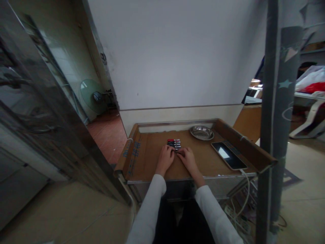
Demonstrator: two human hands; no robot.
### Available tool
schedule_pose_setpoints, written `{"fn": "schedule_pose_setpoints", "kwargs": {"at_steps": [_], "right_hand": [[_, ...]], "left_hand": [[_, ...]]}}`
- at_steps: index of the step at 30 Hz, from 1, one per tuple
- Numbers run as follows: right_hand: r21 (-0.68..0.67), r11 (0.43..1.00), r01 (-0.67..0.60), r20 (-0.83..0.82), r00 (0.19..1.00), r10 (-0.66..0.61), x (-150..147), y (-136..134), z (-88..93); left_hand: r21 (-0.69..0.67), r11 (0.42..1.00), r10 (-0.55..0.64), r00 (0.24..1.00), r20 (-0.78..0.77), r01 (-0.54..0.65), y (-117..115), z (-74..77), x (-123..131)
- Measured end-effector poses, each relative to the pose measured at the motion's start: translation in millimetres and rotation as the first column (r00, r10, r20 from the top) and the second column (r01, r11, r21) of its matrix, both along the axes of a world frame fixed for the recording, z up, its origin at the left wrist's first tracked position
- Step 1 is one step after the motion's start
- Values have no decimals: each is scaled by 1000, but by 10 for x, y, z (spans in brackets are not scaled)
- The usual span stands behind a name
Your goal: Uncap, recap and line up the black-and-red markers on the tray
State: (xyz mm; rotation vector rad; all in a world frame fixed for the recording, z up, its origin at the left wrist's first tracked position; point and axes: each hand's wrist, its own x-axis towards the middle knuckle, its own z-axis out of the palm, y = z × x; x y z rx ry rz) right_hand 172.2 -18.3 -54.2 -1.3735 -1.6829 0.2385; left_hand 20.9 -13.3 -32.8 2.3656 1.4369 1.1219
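My left hand [166,158] and my right hand [187,158] meet over the middle of the cardboard-lined table [147,152]. Their fingertips are pinched around a small dark, slim stick [177,151] with a light end, mostly hidden by the fingers. Just beyond it, several similar slim sticks [174,143] lie side by side in a neat row, black with silvery right ends. The farthest one is a red stick [173,140]. Their exact kind is too small to make out.
A round shiny metal dish [202,132] stands at the back right. Nearer on the right lies a phone-like device [228,156] with a white cable [246,193] running off the front edge. Raised cardboard sides flank the table; a grey post [275,118] rises at the right.
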Motion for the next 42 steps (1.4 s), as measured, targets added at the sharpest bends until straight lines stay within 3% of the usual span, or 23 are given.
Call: {"fn": "schedule_pose_setpoints", "kwargs": {"at_steps": [3, 13, 17, 20, 22, 33, 42], "right_hand": [[-18, 1000, -11, 50, 999, 12, 18, 25, -22], [-10, 1000, 12, 149, 989, -10, 38, 108, 36], [6, 993, 122, 205, 971, -120, 91, 113, 78], [14, 977, 212, 329, 922, -205, 139, 140, 57], [14, 971, 238, 393, 892, -224, 159, 167, 23], [2, 983, 185, 421, 891, -169, 209, 245, -31], [-34, 983, 178, 387, 910, -151, 207, 227, 0]], "left_hand": [[-9, 998, -59, 996, -72, 59, -8, -4, 8], [20, 998, 63, 997, -48, -63, 30, 16, 5], [12, 963, 269, 963, -19, -268, 92, 18, -32], [-22, 882, 471, 882, -4, -471, 150, -9, -103], [-27, 840, 542, 840, -3, -542, 179, -39, -146], [-45, 870, 491, 871, -12, -491, 186, -88, -133], [-7, 856, 515, 854, -76, -517, 209, -106, -127]]}}
